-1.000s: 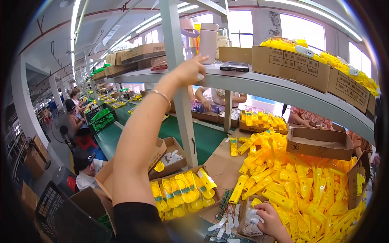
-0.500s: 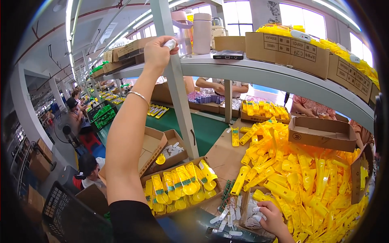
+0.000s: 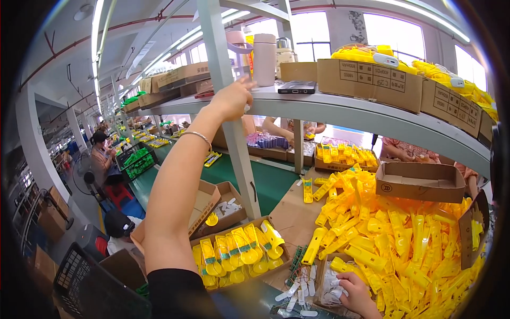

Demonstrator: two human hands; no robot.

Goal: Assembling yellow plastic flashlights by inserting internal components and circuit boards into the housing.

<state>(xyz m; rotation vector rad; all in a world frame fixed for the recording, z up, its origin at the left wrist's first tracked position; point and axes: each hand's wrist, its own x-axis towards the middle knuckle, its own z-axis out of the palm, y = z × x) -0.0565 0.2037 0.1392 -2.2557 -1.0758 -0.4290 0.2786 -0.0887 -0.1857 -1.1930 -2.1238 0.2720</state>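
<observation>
the left hand [image 3: 231, 98], a thin bangle at its wrist, was raised to the upper middle of the frame, at the front edge of the long grey metal shelf [image 3: 340, 109]. its fingers were loosely curled, and something small and white showed at the fingertips, though whether it was gripped could not be told. just beyond it on the shelf stood a tall pink drinking cup [image 3: 237, 50] and a beige cylindrical flask [image 3: 264, 59], neither touched, with a flat dark phone [image 3: 296, 87] nearby.

at the lower right, the right hand [image 3: 355, 290] rested curled on a clump of small white plastic pieces [image 3: 333, 282] in a shallow cardboard tray. beside it spread the big heap of yellow plastic housings [image 3: 393, 239], and at the lower middle a brown carton of stacked yellow parts [image 3: 239, 255] sat about full. judging by the heap, much remained unsorted, and the reach to the shelf was unfinished.
</observation>
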